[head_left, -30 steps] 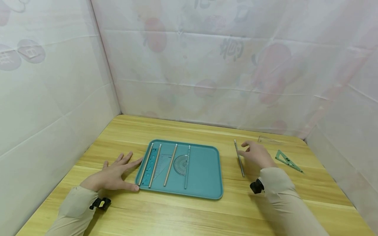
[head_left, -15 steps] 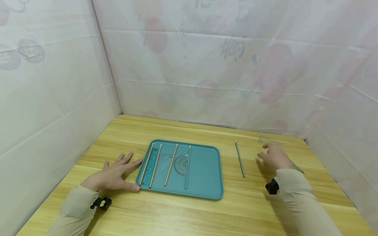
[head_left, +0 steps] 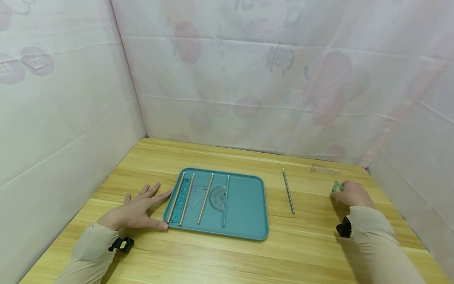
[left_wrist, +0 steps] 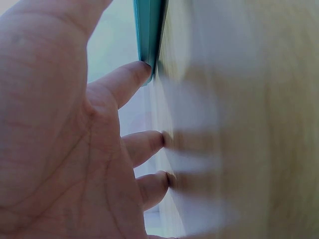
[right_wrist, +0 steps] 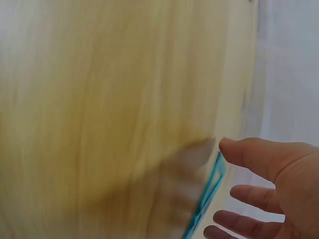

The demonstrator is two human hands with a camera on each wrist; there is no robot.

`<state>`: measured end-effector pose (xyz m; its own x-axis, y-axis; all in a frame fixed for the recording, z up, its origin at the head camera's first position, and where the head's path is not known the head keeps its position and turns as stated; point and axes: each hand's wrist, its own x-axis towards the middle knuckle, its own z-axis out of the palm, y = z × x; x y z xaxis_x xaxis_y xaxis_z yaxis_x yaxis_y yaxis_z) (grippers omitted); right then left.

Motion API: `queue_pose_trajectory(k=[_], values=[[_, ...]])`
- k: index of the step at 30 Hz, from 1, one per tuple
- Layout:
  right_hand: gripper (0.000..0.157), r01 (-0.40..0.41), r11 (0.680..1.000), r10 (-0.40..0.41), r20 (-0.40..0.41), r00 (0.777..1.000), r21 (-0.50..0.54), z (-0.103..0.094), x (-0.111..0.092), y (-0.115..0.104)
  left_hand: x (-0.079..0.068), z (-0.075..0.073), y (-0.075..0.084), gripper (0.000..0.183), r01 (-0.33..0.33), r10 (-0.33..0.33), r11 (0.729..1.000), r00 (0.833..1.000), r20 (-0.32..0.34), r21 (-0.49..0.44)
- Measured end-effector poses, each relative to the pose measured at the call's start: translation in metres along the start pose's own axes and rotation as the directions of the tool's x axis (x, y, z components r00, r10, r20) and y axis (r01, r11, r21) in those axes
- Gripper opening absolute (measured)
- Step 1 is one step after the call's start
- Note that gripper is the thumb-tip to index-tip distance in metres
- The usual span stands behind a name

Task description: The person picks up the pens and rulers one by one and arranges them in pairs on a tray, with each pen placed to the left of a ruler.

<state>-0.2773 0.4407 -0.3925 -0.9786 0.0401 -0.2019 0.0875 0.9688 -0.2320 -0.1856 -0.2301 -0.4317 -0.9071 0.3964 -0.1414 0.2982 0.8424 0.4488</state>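
Note:
My left hand (head_left: 136, 213) lies with spread fingers at the left side of a teal tray (head_left: 248, 209), its thumb and index fingertip at the rim. In the left wrist view, a fingertip touches the tray's edge (left_wrist: 147, 47). On the right, my right hand (head_left: 356, 194) is over a green set square (head_left: 336, 187), covering much of it. The right wrist view shows the set square (right_wrist: 203, 200) beside the thumb tip, with thumb and fingers apart. Several pencils (head_left: 204, 201) lie in the tray, over a stencil ruler (head_left: 179, 201), a clear set square (head_left: 193, 199) and a protractor (head_left: 216, 198).
Another pencil (head_left: 288, 191) lies on the wooden table (head_left: 227, 260) right of the tray. A transparent set square (head_left: 323, 169) is near the back right edge. Pale printed cloth (head_left: 248, 79) hangs behind and at both sides.
My right hand has left the pencil on the table and moved right to the green set square. The left hand and tray stay in place.

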Motion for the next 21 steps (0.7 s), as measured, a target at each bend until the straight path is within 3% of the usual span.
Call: queue_pose_trajectory(k=[5,7,14,21], values=[[0.047,-0.043,0.999,0.043,0.006,0.999,0.020,0.000,0.000,0.011,0.000,0.000,0.000,0.109,0.000,0.000,1.000,1.000,0.002,-0.007],[0.045,-0.055,0.998,0.055,0.021,0.998,0.035,0.000,0.003,0.017,0.000,0.000,0.000,0.109,0.000,0.000,1.000,1.000,0.003,-0.009],[0.049,-0.100,0.992,0.095,0.059,0.994,0.074,0.002,0.013,0.034,0.000,0.000,0.000,0.109,-0.001,0.001,1.000,1.000,0.000,0.001],[0.058,-0.151,0.984,0.144,0.073,0.987,0.093,-0.001,0.013,0.031,0.000,0.000,0.000,0.109,0.005,-0.005,1.000,1.000,0.003,-0.008]])
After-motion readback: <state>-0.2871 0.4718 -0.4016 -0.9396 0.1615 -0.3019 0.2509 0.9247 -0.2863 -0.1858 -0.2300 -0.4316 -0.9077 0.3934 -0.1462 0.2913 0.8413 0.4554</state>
